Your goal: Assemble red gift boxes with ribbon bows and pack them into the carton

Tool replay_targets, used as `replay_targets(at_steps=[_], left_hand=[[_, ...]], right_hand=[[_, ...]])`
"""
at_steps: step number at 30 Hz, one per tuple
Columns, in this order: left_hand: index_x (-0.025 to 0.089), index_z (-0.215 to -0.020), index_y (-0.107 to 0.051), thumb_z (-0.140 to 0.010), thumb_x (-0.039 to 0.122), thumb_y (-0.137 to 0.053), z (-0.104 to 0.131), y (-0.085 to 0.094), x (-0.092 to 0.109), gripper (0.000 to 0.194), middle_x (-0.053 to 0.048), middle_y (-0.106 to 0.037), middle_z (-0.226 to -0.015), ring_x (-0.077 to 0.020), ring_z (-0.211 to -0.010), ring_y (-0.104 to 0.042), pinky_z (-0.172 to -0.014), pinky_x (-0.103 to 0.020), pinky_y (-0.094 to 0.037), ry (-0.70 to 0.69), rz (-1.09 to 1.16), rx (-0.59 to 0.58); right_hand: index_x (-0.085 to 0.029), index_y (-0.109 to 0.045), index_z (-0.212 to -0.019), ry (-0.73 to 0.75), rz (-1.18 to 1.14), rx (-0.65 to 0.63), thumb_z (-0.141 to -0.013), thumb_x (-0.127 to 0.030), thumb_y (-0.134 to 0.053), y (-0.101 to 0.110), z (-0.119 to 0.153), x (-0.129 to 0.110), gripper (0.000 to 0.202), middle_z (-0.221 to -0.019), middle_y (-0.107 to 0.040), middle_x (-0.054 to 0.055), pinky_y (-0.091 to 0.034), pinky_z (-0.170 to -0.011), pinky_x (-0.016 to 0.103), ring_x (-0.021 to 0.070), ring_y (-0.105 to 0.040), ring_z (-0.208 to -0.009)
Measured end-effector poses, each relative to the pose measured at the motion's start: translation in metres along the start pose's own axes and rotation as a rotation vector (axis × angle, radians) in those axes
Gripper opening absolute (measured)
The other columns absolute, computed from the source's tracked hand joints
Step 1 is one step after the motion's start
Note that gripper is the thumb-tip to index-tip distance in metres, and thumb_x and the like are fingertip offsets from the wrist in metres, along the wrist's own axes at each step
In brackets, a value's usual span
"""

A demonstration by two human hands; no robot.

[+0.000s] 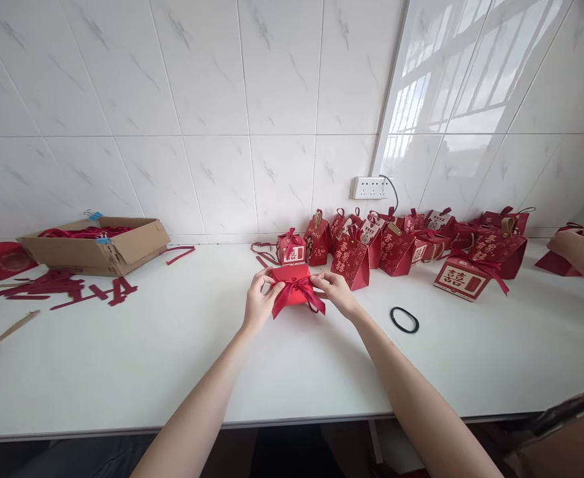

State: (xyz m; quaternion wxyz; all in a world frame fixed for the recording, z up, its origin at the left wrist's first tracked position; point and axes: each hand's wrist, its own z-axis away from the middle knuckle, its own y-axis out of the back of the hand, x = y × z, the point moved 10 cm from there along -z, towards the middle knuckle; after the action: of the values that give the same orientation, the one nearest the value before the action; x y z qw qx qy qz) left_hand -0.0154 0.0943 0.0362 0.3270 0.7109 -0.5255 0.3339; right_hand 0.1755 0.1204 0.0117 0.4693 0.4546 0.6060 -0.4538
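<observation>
Pinched close, the left hand [259,302] and the right hand [338,292] each hold one side of a dark red bow [296,285]. From far away I see thumb and finger squeezed together on both sides, but I can't tell if they grip the bright red box [290,273] too. That box is in the middle of the white table [172,372], under the bow, and the bow's tails hang down its near side. Just behind it I see a little box with a white label [294,255]. Off to the right, lots of red gift boxes [354,262] crowd near the wall, and a black ring [404,320] lies in front of them. Far right, another person's hand [571,244] touches a red box [555,263]. On the left, I see a cardboard box [137,249] with ribbons [85,232] inside.
</observation>
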Motion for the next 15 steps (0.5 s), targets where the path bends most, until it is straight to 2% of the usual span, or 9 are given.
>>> replay_targets(at_steps=[15], left_hand=[[0.022, -0.063, -0.044, -0.076, 0.042, -0.059, 0.0016, 0.0041, -0.0026, 0.029, -0.01, -0.06, -0.118, -0.0236, -0.117, -0.052, -0.099, -0.038, -0.037, 0.033, -0.013, 0.092]], right_hand=[[-0.017, -0.055, -0.067, -0.001, -0.009, -0.016, -0.052, -0.058, -0.077, -0.0009, 0.001, -0.0032, 0.049, -0.087, -0.066, 0.004, -0.056, -0.07, 0.033, 0.0216, -0.064, -0.09]])
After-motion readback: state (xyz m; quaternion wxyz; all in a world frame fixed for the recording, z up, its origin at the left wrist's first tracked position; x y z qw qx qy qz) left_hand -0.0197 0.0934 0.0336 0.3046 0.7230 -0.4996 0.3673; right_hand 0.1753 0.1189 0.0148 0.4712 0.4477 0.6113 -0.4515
